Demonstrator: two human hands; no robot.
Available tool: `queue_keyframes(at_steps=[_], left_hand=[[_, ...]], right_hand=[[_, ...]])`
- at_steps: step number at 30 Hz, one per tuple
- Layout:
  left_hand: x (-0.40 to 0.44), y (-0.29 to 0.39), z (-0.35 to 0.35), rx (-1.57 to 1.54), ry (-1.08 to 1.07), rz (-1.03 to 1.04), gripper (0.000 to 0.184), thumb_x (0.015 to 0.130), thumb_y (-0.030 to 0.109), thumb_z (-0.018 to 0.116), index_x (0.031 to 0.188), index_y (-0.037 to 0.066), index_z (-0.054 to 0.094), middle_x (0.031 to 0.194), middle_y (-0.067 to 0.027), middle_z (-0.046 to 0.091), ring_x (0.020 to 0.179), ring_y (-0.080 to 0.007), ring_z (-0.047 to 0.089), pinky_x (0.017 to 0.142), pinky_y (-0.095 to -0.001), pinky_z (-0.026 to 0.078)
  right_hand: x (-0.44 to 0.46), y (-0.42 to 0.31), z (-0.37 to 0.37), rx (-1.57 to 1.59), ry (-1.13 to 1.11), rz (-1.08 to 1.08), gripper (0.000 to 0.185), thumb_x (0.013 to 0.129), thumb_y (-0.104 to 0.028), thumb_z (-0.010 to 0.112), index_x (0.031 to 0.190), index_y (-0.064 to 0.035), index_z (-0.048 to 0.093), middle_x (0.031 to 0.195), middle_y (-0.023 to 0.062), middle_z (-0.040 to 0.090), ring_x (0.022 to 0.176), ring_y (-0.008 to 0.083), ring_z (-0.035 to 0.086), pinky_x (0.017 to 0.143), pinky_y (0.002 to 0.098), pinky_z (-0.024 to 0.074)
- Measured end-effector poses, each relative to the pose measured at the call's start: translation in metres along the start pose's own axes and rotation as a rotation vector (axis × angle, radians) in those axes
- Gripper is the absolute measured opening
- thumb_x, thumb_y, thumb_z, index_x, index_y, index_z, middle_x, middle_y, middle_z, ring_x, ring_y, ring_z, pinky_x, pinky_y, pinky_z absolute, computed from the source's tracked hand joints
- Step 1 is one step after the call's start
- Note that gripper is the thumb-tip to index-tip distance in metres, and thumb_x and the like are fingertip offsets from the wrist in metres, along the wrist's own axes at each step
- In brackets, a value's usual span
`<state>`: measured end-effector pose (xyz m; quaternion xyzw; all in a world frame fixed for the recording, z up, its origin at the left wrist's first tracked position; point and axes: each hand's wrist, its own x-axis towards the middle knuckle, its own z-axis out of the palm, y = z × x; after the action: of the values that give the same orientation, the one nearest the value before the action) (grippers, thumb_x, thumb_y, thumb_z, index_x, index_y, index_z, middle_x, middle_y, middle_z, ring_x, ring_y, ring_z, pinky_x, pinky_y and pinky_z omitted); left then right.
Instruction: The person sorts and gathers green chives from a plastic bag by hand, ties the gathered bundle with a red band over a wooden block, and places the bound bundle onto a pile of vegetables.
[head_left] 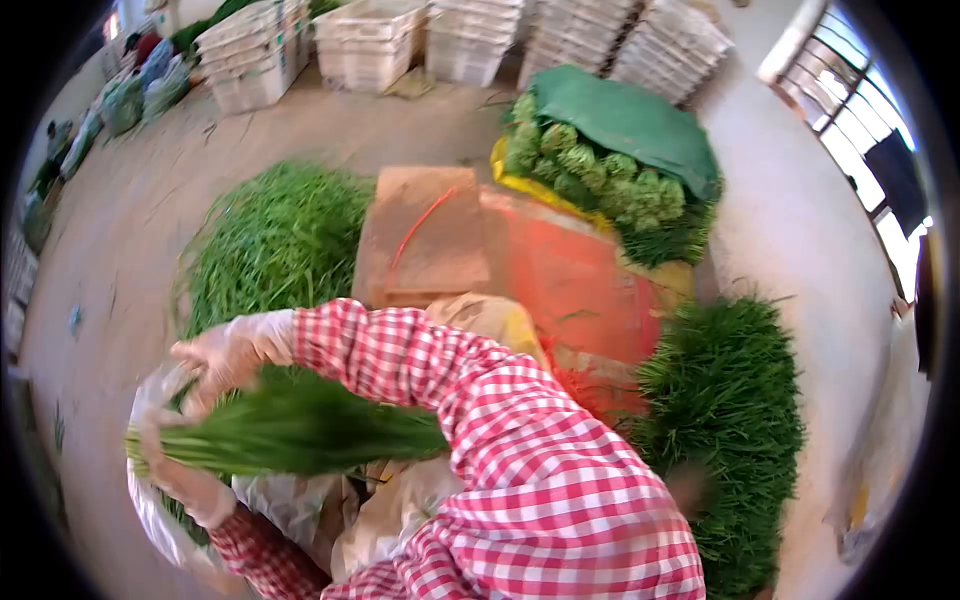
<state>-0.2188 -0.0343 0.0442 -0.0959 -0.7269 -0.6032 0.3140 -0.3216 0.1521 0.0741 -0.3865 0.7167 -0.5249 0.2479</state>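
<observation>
My left hand (190, 487), in a pale glove, is wrapped around the pale end of a bunch of chives (310, 425). The long green leaves point right beneath my right forearm and are blurred. My right hand (230, 358), also gloved, reaches across just above the bunch with its fingers apart; whether the fingertips touch the stalks is unclear. Under both hands is a whitish plastic bag (150, 500) with more green leaves inside. My checkered sleeves hide part of the bunch and the ground below.
A loose green heap (275, 240) lies beyond my hands, beside a brown board (425, 225) with a red tie (420, 235). Green leaves (730, 430) are piled at right. Bundles (610, 185) sit under a green cloth (630, 125). White crates (365, 45) stand stacked behind.
</observation>
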Motion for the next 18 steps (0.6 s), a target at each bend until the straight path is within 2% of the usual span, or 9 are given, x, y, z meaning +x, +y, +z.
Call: queue_keyframes(at_steps=[1,4,7,9,11,13,14,16,18], left_hand=[[0.016,0.030,0.011,0.015,0.158,0.200,0.031,0.094,0.022,0.043,0.107,-0.002,0.057,0.079,-0.0062,0.054,0.071,-0.0147,0.053,0.069,-0.0261,0.045],[0.038,0.090,0.024,0.119,0.288,0.164,0.027,0.092,0.018,0.044,0.103,-0.003,0.056,0.089,-0.0074,0.055,0.081,-0.0156,0.055,0.075,-0.0283,0.046],[0.059,0.101,0.020,-0.080,0.132,0.319,0.022,0.090,0.015,0.045,0.098,-0.002,0.055,0.090,-0.0089,0.054,0.084,-0.0170,0.054,0.077,-0.0290,0.046],[0.075,0.116,0.029,0.381,0.092,0.706,0.020,0.089,0.013,0.043,0.095,-0.004,0.053,0.088,-0.0101,0.054,0.085,-0.0188,0.054,0.077,-0.0292,0.045],[0.095,0.123,0.033,-0.801,-0.231,0.227,0.020,0.086,0.020,0.045,0.076,0.002,0.047,0.075,-0.0076,0.046,0.077,-0.0189,0.048,0.074,-0.0334,0.041],[0.096,0.142,0.098,-0.581,0.375,0.107,0.018,0.085,0.020,0.045,0.074,0.007,0.044,0.071,-0.0060,0.041,0.072,-0.0189,0.045,0.075,-0.0377,0.040],[0.108,0.119,0.092,-0.948,-0.017,0.044,0.021,0.085,0.023,0.047,0.081,0.003,0.052,0.081,-0.0109,0.052,0.083,-0.0234,0.053,0.084,-0.0397,0.043],[0.111,0.111,0.147,-0.865,0.033,-0.123,0.033,0.086,0.026,0.048,0.098,-0.004,0.054,0.101,-0.0178,0.056,0.100,-0.0297,0.053,0.094,-0.0434,0.040],[0.114,0.113,0.192,-1.114,0.104,-0.510,0.047,0.087,0.029,0.048,0.113,-0.010,0.051,0.120,-0.0239,0.053,0.117,-0.0352,0.047,0.103,-0.0461,0.034]], right_hand=[[-0.004,-0.009,0.018,-0.043,-0.064,-0.174,0.114,0.060,-0.048,0.077,0.139,0.0055,0.016,0.137,0.0268,0.032,0.132,0.0317,0.029,0.108,0.0427,0.0220],[0.004,-0.047,0.049,-0.380,0.140,-0.324,0.124,0.052,-0.048,0.081,0.142,0.0011,0.011,0.144,0.0226,0.023,0.136,0.0317,0.021,0.107,0.0532,0.0178],[0.008,-0.065,0.046,-0.672,0.462,-0.422,0.127,0.049,-0.044,0.082,0.143,-0.0030,0.007,0.145,0.0219,0.018,0.137,0.0331,0.016,0.104,0.0604,0.0144],[0.003,-0.069,0.024,-0.697,0.544,-0.500,0.121,0.051,-0.042,0.082,0.142,-0.0024,0.012,0.142,0.0235,0.025,0.135,0.0346,0.021,0.106,0.0579,0.0129],[-0.006,-0.073,-0.012,-0.758,0.558,-0.571,0.112,0.056,-0.045,0.079,0.141,-0.0044,0.018,0.130,0.0246,0.042,0.122,0.0341,0.043,0.100,0.0526,0.0329],[-0.043,-0.095,-0.050,-0.658,0.379,-0.252,0.092,0.064,-0.041,0.075,0.137,-0.0070,0.030,0.108,0.0224,0.058,0.095,0.0329,0.062,0.079,0.0437,0.0513],[-0.052,-0.087,-0.070,-0.833,0.450,-0.185,0.080,0.066,-0.037,0.073,0.132,-0.0077,0.038,0.098,0.0202,0.061,0.085,0.0313,0.064,0.070,0.0409,0.0529],[-0.094,-0.099,-0.105,-1.005,0.460,0.175,0.051,0.071,-0.027,0.068,0.116,-0.0079,0.055,0.078,0.0155,0.065,0.071,0.0294,0.066,0.064,0.0378,0.0547],[-0.136,-0.086,-0.137,-1.039,0.514,0.441,0.040,0.073,-0.023,0.066,0.111,-0.0115,0.057,0.080,0.0128,0.066,0.073,0.0283,0.066,0.066,0.0386,0.0538]])
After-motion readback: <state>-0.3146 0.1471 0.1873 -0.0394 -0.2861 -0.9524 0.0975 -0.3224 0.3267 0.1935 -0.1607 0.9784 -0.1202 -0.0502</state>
